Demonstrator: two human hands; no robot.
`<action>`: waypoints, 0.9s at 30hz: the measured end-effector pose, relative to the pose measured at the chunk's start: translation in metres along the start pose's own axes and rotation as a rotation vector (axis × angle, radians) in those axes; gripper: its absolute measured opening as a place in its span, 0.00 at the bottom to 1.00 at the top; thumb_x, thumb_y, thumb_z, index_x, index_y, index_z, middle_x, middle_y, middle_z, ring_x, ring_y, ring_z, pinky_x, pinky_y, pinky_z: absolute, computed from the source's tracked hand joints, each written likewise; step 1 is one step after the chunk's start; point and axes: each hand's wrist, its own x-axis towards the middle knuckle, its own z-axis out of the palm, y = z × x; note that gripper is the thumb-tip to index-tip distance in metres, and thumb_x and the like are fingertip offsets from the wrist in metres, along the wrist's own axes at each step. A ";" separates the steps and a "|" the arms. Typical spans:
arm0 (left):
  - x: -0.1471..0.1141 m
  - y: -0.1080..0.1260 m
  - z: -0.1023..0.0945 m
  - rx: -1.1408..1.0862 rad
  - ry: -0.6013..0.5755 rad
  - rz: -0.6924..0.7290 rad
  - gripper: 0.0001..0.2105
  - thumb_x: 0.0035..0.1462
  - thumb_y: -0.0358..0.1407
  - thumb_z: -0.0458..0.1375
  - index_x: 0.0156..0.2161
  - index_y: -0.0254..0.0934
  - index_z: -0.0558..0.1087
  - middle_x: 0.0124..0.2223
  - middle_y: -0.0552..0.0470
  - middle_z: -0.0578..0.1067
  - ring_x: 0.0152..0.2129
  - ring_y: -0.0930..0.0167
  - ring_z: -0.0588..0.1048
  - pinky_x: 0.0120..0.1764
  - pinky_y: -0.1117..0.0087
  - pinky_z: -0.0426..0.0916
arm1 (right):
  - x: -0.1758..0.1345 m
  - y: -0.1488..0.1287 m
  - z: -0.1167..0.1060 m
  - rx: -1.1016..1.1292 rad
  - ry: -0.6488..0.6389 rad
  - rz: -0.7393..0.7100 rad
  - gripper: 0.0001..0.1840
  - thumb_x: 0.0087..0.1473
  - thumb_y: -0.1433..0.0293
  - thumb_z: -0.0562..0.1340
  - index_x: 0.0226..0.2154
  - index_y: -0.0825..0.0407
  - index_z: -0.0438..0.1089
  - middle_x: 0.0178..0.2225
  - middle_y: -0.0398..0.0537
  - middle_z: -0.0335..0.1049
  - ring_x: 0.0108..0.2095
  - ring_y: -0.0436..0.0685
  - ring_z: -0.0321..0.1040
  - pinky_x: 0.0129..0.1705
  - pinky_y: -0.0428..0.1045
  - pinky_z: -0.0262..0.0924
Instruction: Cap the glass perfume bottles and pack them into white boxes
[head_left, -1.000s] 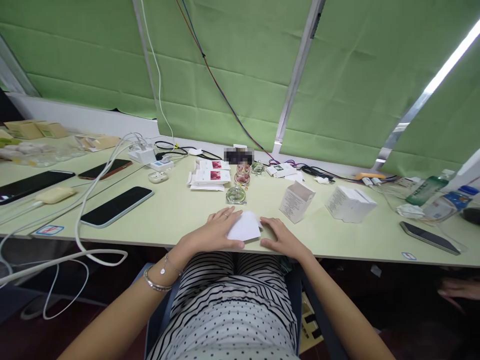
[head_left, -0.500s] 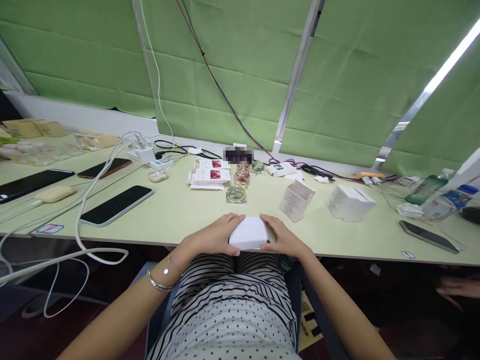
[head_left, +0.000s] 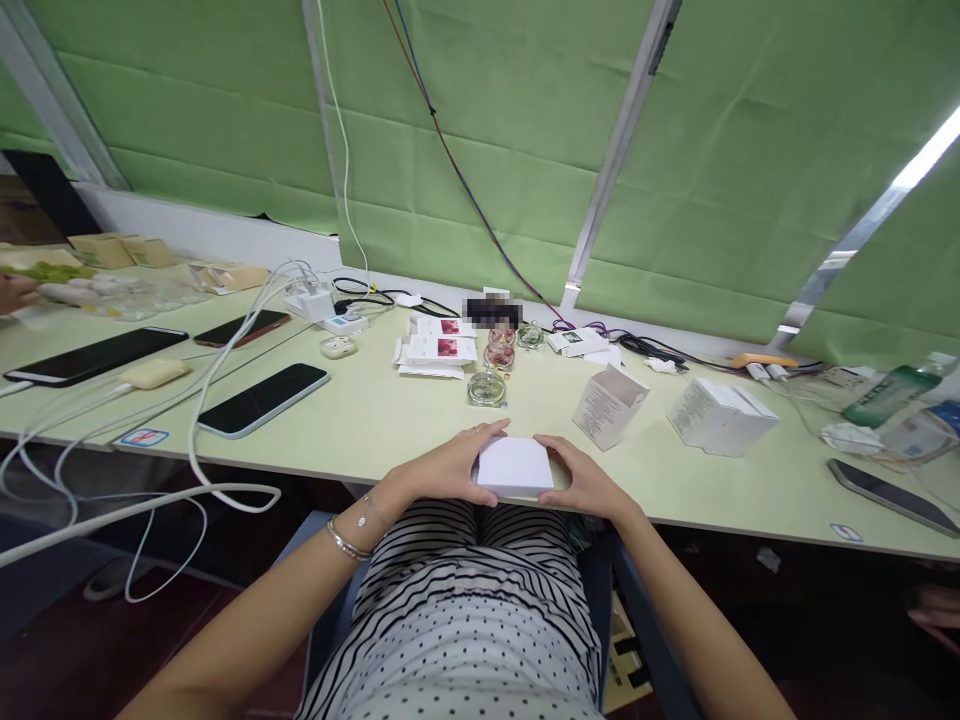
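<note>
Over 1.0 s, the white carton (head_left: 515, 464) changes from a skewed shape with a pointed flap at its right side to a squared, flat block, its front edge nearly level instead of slanting. The right hand (head_left: 583, 478), at first just beside it, now touches its right corners. The view turns left: another person's hand (head_left: 16, 292) enters, a dark panel (head_left: 51, 190) shows more fully, and the blue-labelled bottle (head_left: 916, 437) is cut off.

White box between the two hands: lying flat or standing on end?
Lying flat: the white box shows its broad plain face uppermost, with only a narrow side facing the camera below it.
</note>
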 end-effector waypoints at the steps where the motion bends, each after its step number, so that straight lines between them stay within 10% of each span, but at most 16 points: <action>1: 0.000 0.000 0.000 -0.044 0.016 -0.011 0.51 0.39 0.47 0.64 0.62 0.37 0.39 0.59 0.40 0.55 0.55 0.58 0.56 0.55 0.57 0.51 | 0.000 -0.001 0.000 0.009 0.009 0.013 0.42 0.39 0.58 0.66 0.54 0.51 0.53 0.53 0.54 0.57 0.52 0.61 0.58 0.54 0.57 0.53; 13: 0.012 -0.005 0.009 -0.540 0.283 0.028 0.58 0.35 0.55 0.62 0.61 0.38 0.26 0.63 0.34 0.44 0.58 0.60 0.52 0.55 0.58 0.53 | 0.001 0.014 0.010 0.449 0.233 0.066 0.43 0.37 0.59 0.67 0.54 0.52 0.50 0.55 0.58 0.55 0.55 0.61 0.55 0.56 0.58 0.52; 19: 0.013 0.020 0.028 -0.511 0.120 -0.026 0.34 0.41 0.46 0.63 0.53 0.36 0.61 0.51 0.42 0.68 0.48 0.58 0.67 0.50 0.56 0.61 | 0.006 -0.016 0.036 0.457 0.267 0.045 0.43 0.38 0.58 0.67 0.52 0.52 0.48 0.53 0.58 0.56 0.54 0.60 0.57 0.55 0.57 0.54; 24: 0.011 0.019 0.028 -0.499 0.119 -0.058 0.26 0.43 0.45 0.62 0.48 0.36 0.66 0.46 0.46 0.72 0.43 0.61 0.70 0.46 0.58 0.65 | 0.002 -0.027 0.039 0.190 0.287 -0.026 0.41 0.40 0.59 0.65 0.53 0.51 0.48 0.53 0.57 0.53 0.52 0.61 0.56 0.53 0.57 0.56; 27: 0.010 0.014 0.026 -0.482 0.134 -0.089 0.23 0.44 0.45 0.61 0.44 0.34 0.68 0.44 0.46 0.73 0.42 0.61 0.70 0.46 0.58 0.65 | -0.005 -0.015 0.027 0.001 0.657 -0.028 0.42 0.42 0.58 0.63 0.55 0.50 0.43 0.53 0.59 0.49 0.52 0.64 0.54 0.51 0.60 0.54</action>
